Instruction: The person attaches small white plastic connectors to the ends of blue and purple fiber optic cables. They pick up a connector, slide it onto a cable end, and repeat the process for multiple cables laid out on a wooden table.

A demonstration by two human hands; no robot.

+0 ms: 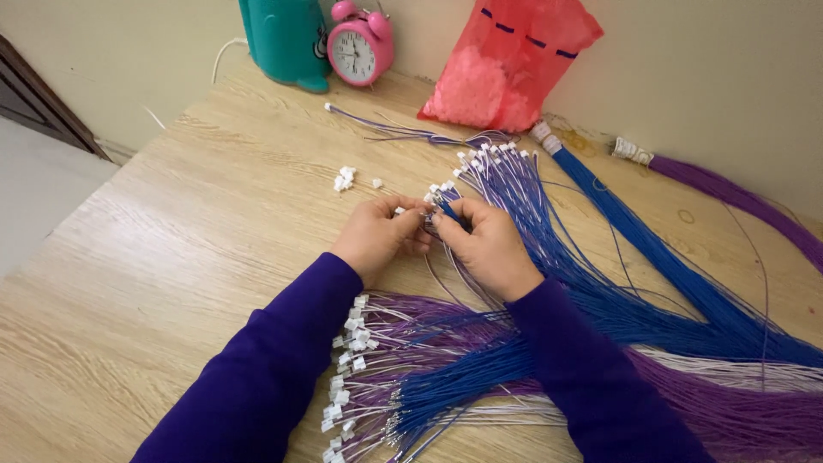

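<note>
Purple sleeves cover both forearms, which angle inward from the lower edge of the head view and meet at mid-table. Left hand (375, 236) is curled, knuckles up, thumb and forefinger pinched on a small white connector (399, 210). Right hand (489, 247) sits just beside it, fingers folded and closed on a few blue wire ends (449, 212); fingertips of both hands nearly touch. Wooden table (171, 257) carries the work. Loose white connectors (345, 178) lie near, beyond the left hand. A fan of blue wires with white plugs (506, 171) spreads beyond the right hand. Finished purple-and-white leads (360, 360) lie between the forearms. Pink alarm clock (360, 47) and red plastic bag (506, 64) stand against the wall.
</note>
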